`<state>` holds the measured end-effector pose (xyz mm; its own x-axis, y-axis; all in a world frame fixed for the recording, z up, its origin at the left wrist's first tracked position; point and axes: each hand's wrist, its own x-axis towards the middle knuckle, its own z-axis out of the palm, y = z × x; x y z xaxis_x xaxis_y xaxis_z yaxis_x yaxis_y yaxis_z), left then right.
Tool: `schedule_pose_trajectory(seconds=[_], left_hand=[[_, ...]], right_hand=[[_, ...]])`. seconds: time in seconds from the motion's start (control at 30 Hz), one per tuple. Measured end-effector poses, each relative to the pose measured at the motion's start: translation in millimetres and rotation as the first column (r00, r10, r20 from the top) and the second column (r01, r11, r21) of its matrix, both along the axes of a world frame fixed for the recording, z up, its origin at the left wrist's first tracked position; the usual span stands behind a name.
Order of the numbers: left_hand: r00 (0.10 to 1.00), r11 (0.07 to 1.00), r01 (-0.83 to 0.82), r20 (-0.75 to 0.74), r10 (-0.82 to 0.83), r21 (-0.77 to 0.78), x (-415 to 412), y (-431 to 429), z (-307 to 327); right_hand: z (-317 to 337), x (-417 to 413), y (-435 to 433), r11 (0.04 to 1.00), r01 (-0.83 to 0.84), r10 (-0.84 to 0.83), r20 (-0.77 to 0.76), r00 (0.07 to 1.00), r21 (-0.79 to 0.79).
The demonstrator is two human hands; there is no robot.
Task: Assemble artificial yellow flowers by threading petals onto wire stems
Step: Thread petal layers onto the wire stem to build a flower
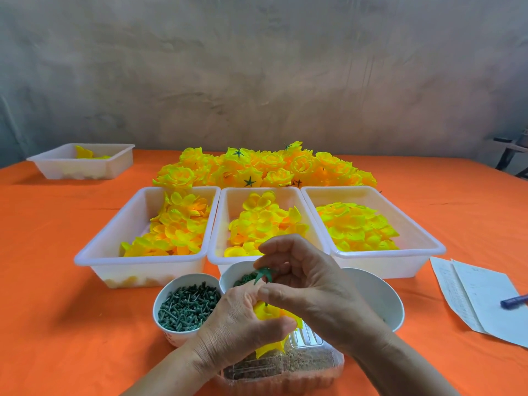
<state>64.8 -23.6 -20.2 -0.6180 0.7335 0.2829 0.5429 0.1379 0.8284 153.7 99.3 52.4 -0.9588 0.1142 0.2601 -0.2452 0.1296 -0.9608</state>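
Observation:
My left hand (pixel 237 324) grips a stack of yellow petals (pixel 270 314) low in the middle of the view. Just above it my right hand (pixel 308 284) pinches a small green star-shaped calyx (pixel 263 273) on a thin stem that runs down into the petals. Three white trays hold loose yellow petals: left (pixel 94 254), middle (pixel 225 207), right (pixel 423 238). A heap of finished yellow flowers (pixel 265 168) lies behind them.
A white bowl of green stem pieces (pixel 187 305) stands left of my hands, a second bowl (pixel 233 277) behind them, a third (pixel 380 295) to the right. A clear plastic box (pixel 285 364) lies under my hands. Far left stands another tray (pixel 83 164). Papers (pixel 480 298) and a blue pen (pixel 514 301) lie right.

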Motion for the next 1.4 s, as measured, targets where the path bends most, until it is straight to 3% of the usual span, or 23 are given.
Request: schedule_pose_trajectory(seconds=[0.2,0.5,0.63,0.8,1.03,1.23,1.4], left_hand=[[1.000,0.999,-0.024,-0.003,0.024,-0.024,0.4,1.0,-0.6],[0.997,0.999,-0.041,0.067,0.043,-0.021,3.2,0.1,0.5],[0.996,0.999,-0.041,0.077,0.044,-0.030,3.7,1.1,0.2],[0.997,0.999,0.010,0.078,-0.012,0.032,8.4,0.1,7.4],[0.999,1.000,0.008,0.047,-0.009,0.028,6.6,-0.5,6.2],[0.999,1.000,-0.018,0.040,0.017,0.023,7.0,0.3,6.2],[1.000,1.000,0.004,0.015,-0.004,0.001,6.9,-0.6,7.5]], right_hand=[[-0.1,4.7,1.5,0.999,-0.037,0.037,-0.002,0.999,-0.006],[-4.6,0.1,0.2,0.998,0.056,-0.056,-0.041,0.998,-0.010],[-11.9,0.3,3.9,0.995,0.077,-0.077,-0.003,0.997,0.060],[-19.7,1.9,9.2,0.958,0.083,-0.096,0.037,0.995,0.274],[-14.9,4.1,13.7,0.946,0.060,-0.079,0.045,0.996,0.319],[-16.1,3.0,7.9,0.871,0.154,-0.154,-0.038,0.987,0.467],[-19.4,4.1,11.2,0.849,0.126,-0.119,-0.047,0.992,0.513]])
